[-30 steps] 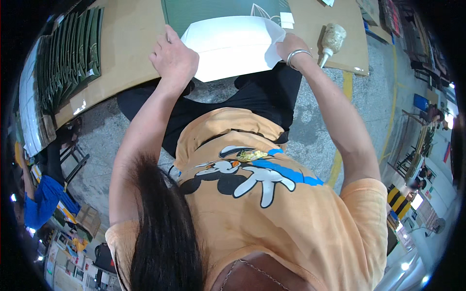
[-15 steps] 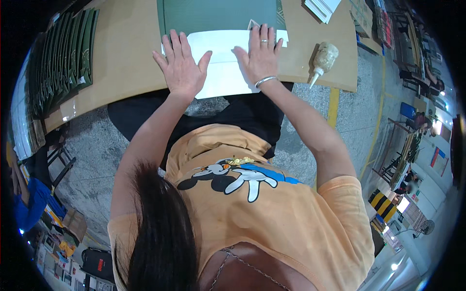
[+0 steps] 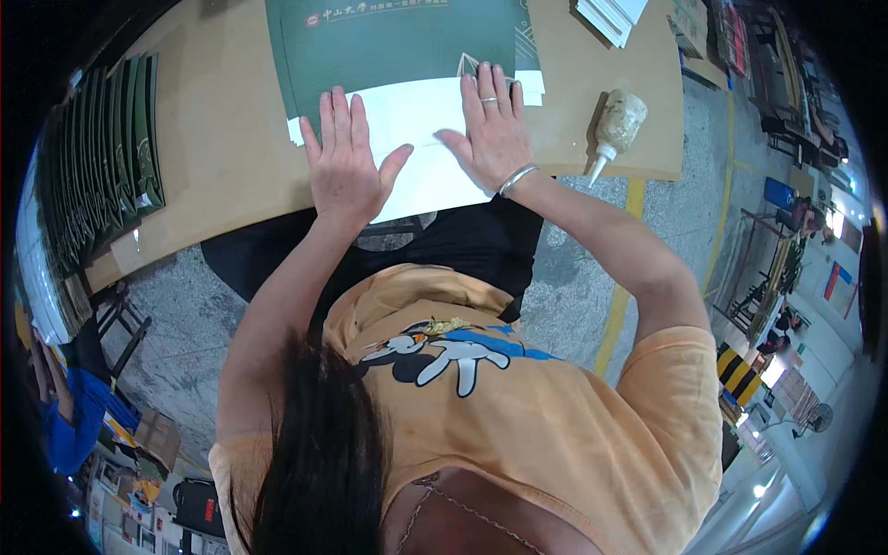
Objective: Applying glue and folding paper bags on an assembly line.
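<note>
My left hand (image 3: pixel 347 166) lies flat, fingers stretched out, on the left part of a white paper flap (image 3: pixel 412 120). Flat on the flap's right part is my right hand (image 3: pixel 495 125), which wears a ring and a bangle; its fingers are extended and the thumb points toward the left one. Beyond the flap stretches a dark green printed sheet (image 3: pixel 398 55), with a pale line pattern at its right edge. The flap's near end hangs past the table edge over my lap. Neither hand grips anything.
A squeeze bottle (image 3: pixel 622 120) with a pointed nozzle lies on the brown tabletop (image 3: pixel 222 120) to the right. White cards (image 3: pixel 610 18) are stacked at the far right. Several folded green paper pieces (image 3: pixel 102 153) stand in a row at the left. People sit farther off.
The green sheet and white flap sit lower in the picture, nearer my body, with both hands flat on them. More of the green print shows. The view has shifted slightly.
</note>
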The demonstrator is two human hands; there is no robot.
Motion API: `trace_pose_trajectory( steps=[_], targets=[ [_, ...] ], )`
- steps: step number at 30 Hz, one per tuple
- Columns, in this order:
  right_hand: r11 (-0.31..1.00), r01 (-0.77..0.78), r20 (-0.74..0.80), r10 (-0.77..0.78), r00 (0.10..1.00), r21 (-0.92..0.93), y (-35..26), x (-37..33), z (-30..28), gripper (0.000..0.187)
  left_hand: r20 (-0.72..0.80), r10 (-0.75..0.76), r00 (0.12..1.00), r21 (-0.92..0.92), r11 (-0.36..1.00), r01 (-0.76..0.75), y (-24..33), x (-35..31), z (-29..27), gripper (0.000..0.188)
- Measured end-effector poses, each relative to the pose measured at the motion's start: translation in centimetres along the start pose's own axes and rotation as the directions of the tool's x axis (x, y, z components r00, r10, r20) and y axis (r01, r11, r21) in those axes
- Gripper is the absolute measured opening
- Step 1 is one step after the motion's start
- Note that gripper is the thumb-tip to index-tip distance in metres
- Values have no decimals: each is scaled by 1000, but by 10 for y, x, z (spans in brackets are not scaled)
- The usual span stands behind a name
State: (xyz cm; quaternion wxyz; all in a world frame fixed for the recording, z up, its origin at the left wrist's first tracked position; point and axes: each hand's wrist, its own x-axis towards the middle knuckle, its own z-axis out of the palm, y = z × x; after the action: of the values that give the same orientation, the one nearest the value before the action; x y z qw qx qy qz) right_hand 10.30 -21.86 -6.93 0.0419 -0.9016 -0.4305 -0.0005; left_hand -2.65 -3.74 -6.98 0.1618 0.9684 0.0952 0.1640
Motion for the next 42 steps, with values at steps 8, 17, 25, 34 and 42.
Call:
trace_pose_trajectory(
  steps=[8, 17, 25, 34, 42],
  targets=[
    [960, -256, 9, 259, 966, -110, -38, 26, 4, 77, 96, -63, 993, 145, 988, 49, 3, 6, 0, 80],
    [952, 185, -47, -179, 983, 243, 23, 12, -3, 68, 145, 19, 989, 104, 994, -34, -6, 1, 0, 82],
    [969, 221, -38, -218, 975, 112, 15, 16, -11, 57, 141, -36, 989, 9, 999, 35, -8, -4, -9, 74],
    [969, -19, 80, -1, 997, 248, 42, 12, -50, 44, 175, -146, 974, -169, 970, 175, -40, 10, -47, 42],
    [960, -187, 472, 69, 879, 208, 55, 52, -43, 28, 573, -200, 795, -209, 902, 378, -64, 55, -48, 18]
  ],
)
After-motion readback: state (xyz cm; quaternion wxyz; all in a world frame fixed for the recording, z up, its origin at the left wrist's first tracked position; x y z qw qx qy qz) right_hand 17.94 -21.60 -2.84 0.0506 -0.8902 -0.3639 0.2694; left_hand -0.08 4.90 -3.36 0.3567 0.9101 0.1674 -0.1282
